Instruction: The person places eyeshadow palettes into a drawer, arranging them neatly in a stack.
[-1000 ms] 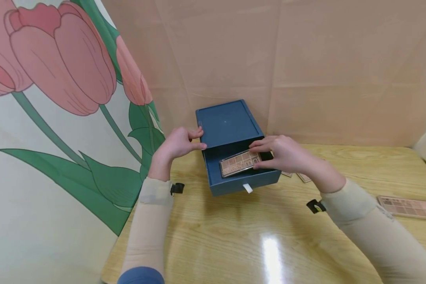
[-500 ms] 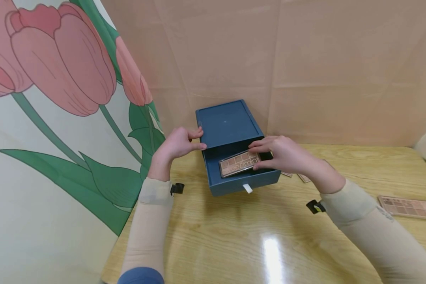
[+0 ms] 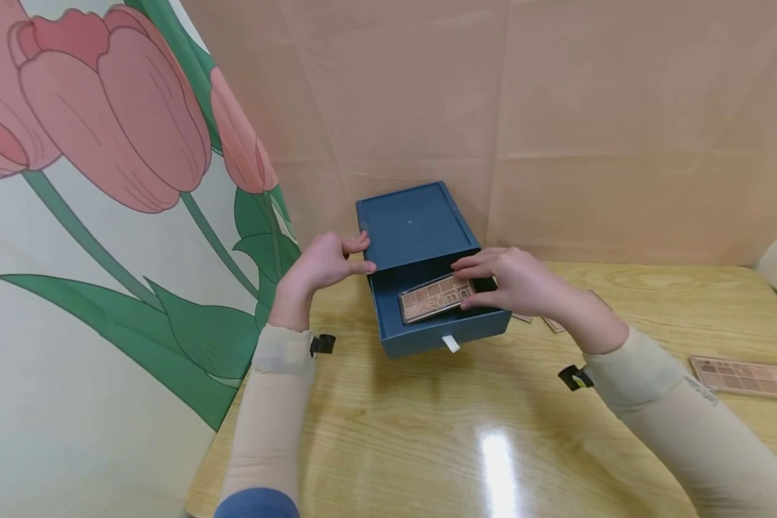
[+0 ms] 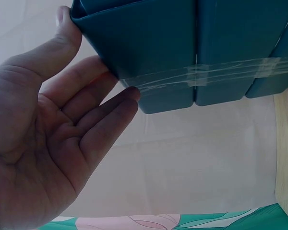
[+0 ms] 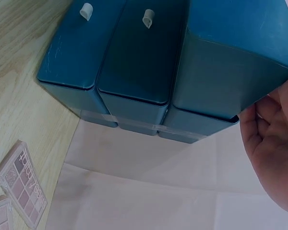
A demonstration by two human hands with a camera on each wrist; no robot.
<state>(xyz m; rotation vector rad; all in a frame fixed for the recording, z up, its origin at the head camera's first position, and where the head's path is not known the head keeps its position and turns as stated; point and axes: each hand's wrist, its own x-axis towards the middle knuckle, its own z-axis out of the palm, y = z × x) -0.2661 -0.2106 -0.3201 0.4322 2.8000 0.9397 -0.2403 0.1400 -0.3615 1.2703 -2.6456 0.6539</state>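
Note:
A blue drawer box stands on the table with its top drawer pulled out. Three stacked drawers show in the right wrist view. Inside the top one lies a tilted eyeshadow palette with lettering on its lid. My right hand pinches the palette's right end, thumb at the near edge and fingers at the far edge. With straight fingers, my left hand touches the left side of the box. In the left wrist view its thumb rests at the box's front corner.
Another eyeshadow palette lies on the table at the far right. Two more palettes, the nearer one with lettering, lie beside the box. A pink cloth hangs behind, a tulip-printed one at the left.

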